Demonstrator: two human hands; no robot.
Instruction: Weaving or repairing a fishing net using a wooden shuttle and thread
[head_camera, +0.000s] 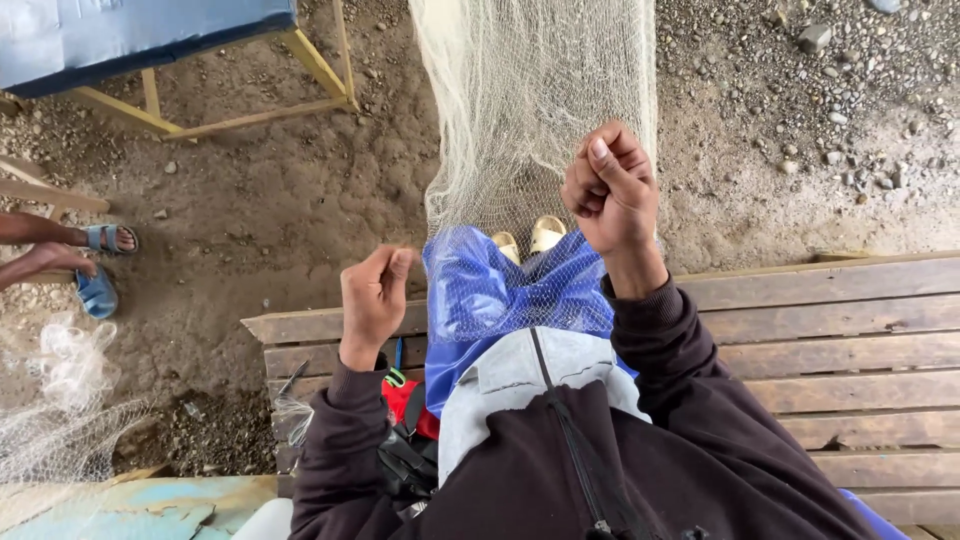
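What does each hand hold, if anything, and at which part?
The right hand is closed on the white net, gripping its mesh near the right edge. The left hand pinches its fingertips together; whether a thread or mesh is between them cannot be told.

Plank bench (820, 330) on dirt ground (270, 200)

The person sits on the weathered bench – a red and black bag (405, 430) lies beside them on the planks. The ground carries stones (815, 38), a wooden frame (250, 105) and loose net (60, 400).
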